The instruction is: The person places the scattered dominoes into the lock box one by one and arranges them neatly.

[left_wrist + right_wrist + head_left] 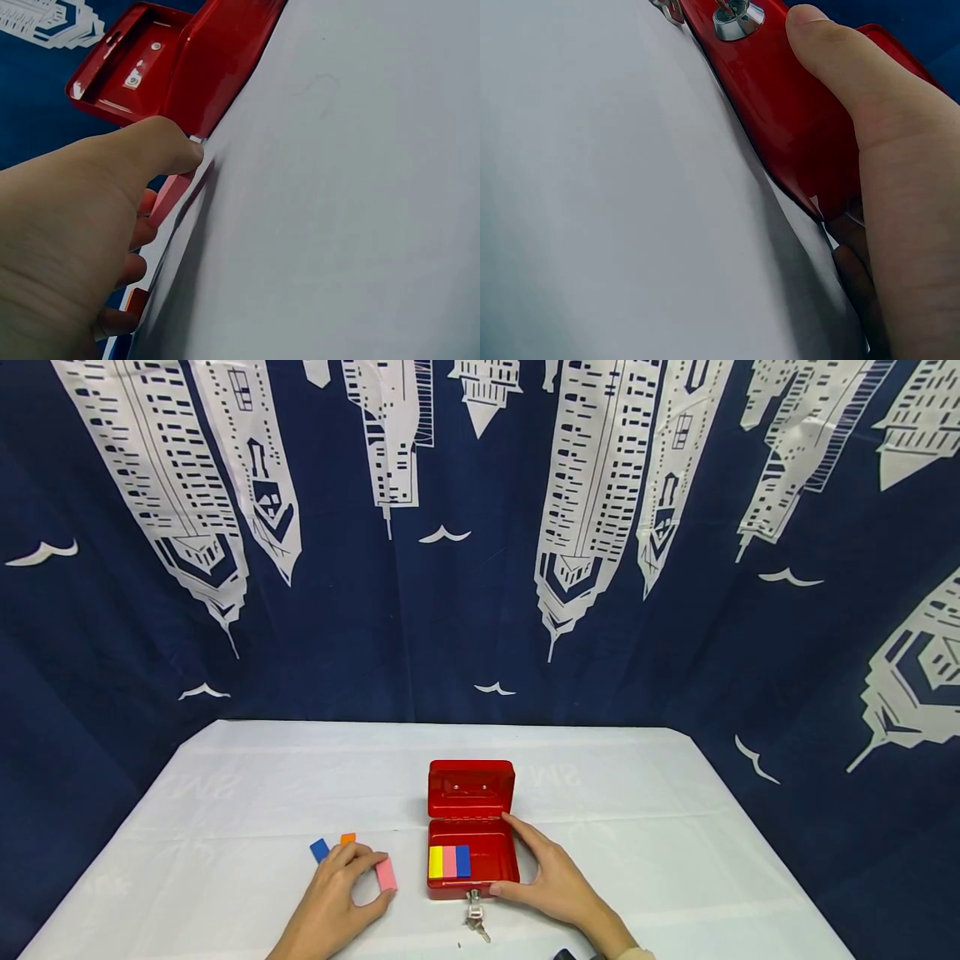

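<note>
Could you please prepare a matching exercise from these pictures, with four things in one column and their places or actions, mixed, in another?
Things:
1. keys
2. left hand
3. yellow block
4. right hand

Places or actions:
A. pinching a pink block
B. gripping the red box at its right side
C. inside the box
D. by the front lock

Pairs: 1-D, 2-A, 3-C, 4-B

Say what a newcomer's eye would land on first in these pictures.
Probably the open red box on the white table, with three coloured blocks in its front left part. Next, the left hand pinching a pink block left of the box, and the right hand gripping the box's right side. Behind the table, the navy curtain with upside-down white towers also stands out.
</note>
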`<action>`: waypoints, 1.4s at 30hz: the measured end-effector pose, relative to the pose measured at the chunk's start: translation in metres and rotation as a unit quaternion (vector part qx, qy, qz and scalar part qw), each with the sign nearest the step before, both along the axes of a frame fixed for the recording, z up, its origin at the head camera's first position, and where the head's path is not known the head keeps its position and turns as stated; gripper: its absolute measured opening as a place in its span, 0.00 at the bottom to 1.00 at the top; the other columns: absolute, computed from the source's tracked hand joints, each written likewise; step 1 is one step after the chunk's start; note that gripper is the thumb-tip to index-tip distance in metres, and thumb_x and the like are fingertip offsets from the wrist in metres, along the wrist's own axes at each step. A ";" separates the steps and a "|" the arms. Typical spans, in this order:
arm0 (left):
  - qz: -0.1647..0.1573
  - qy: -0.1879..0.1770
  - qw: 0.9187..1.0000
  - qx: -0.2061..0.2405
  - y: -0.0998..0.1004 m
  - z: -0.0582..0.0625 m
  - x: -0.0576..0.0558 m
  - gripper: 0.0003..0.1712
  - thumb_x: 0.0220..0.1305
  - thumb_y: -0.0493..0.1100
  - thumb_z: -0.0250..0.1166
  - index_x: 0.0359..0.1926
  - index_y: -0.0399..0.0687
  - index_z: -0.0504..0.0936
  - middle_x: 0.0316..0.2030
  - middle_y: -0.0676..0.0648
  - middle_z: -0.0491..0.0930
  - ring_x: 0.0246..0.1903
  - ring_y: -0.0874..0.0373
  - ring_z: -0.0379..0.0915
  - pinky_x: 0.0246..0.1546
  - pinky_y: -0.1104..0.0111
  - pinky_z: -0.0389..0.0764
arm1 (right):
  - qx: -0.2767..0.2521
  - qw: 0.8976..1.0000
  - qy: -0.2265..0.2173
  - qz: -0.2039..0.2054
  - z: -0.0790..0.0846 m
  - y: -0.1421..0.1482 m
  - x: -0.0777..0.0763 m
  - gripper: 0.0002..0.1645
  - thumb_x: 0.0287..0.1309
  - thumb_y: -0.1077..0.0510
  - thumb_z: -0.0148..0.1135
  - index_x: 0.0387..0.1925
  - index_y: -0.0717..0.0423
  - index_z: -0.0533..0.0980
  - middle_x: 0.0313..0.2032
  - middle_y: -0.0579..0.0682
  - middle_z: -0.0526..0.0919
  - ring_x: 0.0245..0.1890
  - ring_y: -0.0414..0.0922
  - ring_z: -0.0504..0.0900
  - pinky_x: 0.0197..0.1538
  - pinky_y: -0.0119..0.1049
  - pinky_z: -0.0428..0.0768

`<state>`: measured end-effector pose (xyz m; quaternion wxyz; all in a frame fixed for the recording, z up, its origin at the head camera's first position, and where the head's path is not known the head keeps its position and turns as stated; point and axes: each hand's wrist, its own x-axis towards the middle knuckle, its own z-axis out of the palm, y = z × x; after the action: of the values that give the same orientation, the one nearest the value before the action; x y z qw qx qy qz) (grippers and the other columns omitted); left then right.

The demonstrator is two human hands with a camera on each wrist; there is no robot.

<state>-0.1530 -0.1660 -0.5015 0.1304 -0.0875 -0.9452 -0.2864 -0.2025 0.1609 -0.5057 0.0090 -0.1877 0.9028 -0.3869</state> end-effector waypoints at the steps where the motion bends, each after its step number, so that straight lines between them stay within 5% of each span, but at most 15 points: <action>1: -0.001 0.001 1.000 0.001 0.000 0.000 0.000 0.23 0.49 0.47 0.82 0.48 0.51 0.89 0.41 0.60 0.76 0.45 0.64 0.70 0.55 0.55 0.80 | -0.001 1.000 -0.001 0.000 0.000 0.000 0.000 0.59 0.46 0.29 0.77 0.77 0.39 0.63 0.73 0.45 0.70 0.72 0.52 0.71 0.66 0.58 0.77; 7: -0.013 0.018 0.999 0.023 0.000 0.000 0.001 0.23 0.48 0.45 0.83 0.48 0.53 0.89 0.40 0.62 0.74 0.44 0.66 0.69 0.53 0.56 0.80 | 0.002 1.000 -0.004 0.001 0.001 0.000 0.001 0.59 0.46 0.29 0.76 0.77 0.38 0.63 0.73 0.46 0.70 0.72 0.52 0.71 0.66 0.58 0.77; 17: -0.049 0.131 0.989 0.048 -0.002 -0.004 0.001 0.26 0.41 0.41 0.86 0.46 0.50 0.90 0.40 0.63 0.76 0.43 0.70 0.68 0.45 0.68 0.79 | 0.002 1.000 -0.004 0.003 -0.003 0.001 0.002 0.59 0.46 0.29 0.77 0.77 0.38 0.63 0.73 0.47 0.70 0.72 0.52 0.71 0.66 0.59 0.77; 27: -0.050 0.114 0.990 0.067 0.004 0.009 -0.005 0.27 0.43 0.42 0.86 0.48 0.49 0.90 0.41 0.64 0.78 0.43 0.68 0.71 0.45 0.68 0.82 | -0.001 1.000 0.015 0.002 -0.003 0.001 0.000 0.59 0.46 0.28 0.76 0.77 0.38 0.63 0.72 0.45 0.71 0.71 0.50 0.72 0.66 0.57 0.77; 42: -0.049 0.032 0.995 0.079 0.018 0.024 -0.010 0.24 0.50 0.47 0.83 0.50 0.54 0.89 0.42 0.68 0.75 0.47 0.68 0.71 0.50 0.66 0.82 | -0.010 1.000 0.010 0.004 -0.003 0.003 -0.001 0.59 0.46 0.29 0.77 0.77 0.37 0.63 0.73 0.45 0.71 0.72 0.51 0.71 0.67 0.58 0.76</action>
<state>-0.1628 -0.1481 -0.4771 0.1533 -0.1318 -0.9094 -0.3635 -0.2032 0.1638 -0.5083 -0.0009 -0.1952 0.8983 -0.3937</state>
